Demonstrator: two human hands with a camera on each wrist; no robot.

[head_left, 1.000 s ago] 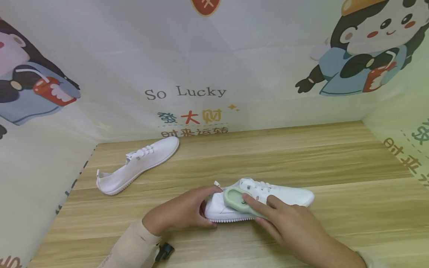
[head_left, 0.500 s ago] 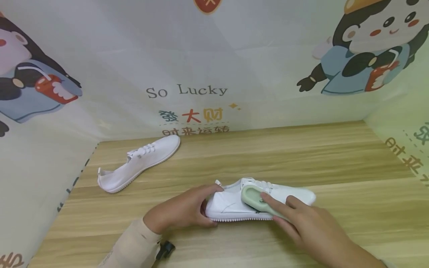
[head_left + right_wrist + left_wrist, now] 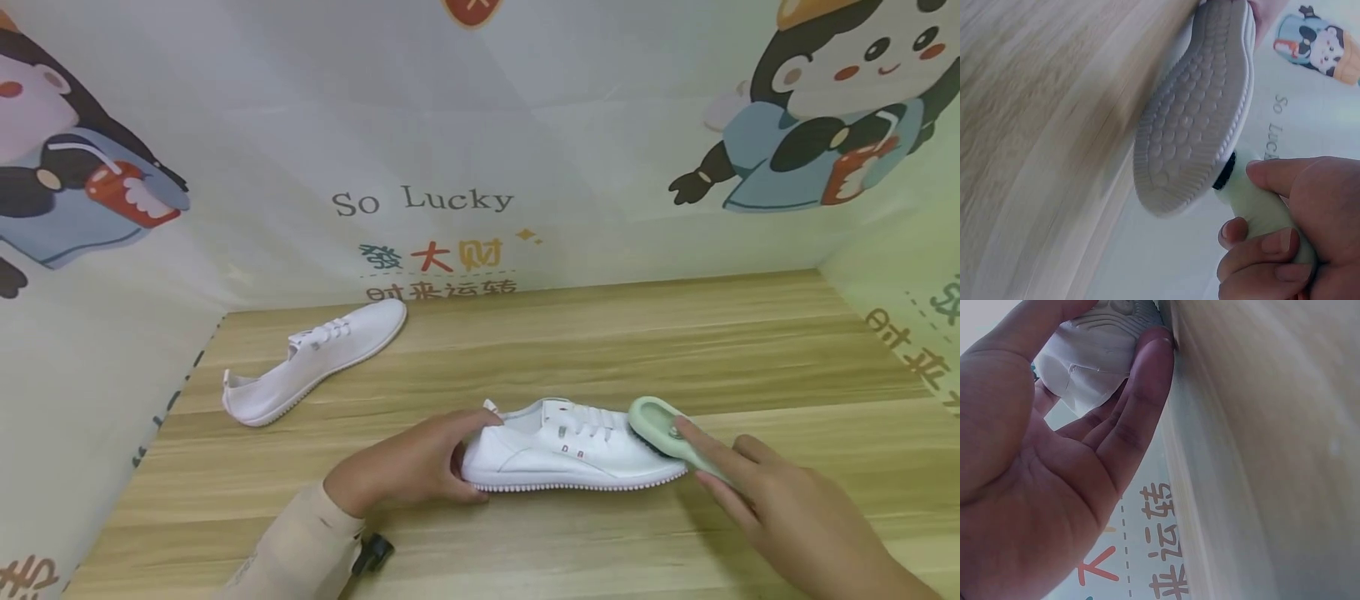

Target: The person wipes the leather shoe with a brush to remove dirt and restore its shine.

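My left hand (image 3: 412,458) grips the heel of a white lace-up shoe (image 3: 525,458), thumb on top and fingers low by the sole. In the left wrist view that heel (image 3: 1094,356) sits between thumb and curled fingers. My right hand (image 3: 795,492) holds a pale green shoe brush (image 3: 660,423) by its handle, index finger laid along its back. The dark bristles are against the upper at the toe. From the right wrist, the studded sole (image 3: 1188,125) faces the camera, tipped up on its side, with the black bristles (image 3: 1225,172) at the toe's edge.
A second white shoe (image 3: 322,358) lies at the back left of the wooden table (image 3: 637,342). Printed cloth walls (image 3: 585,167) enclose the table at the back and both sides. A small black clip (image 3: 372,554) shows beside the left sleeve (image 3: 300,546).
My right hand has slid the brush rightward along the shoe's side, from near the heel to the toe. The left hand keeps its hold on the heel.
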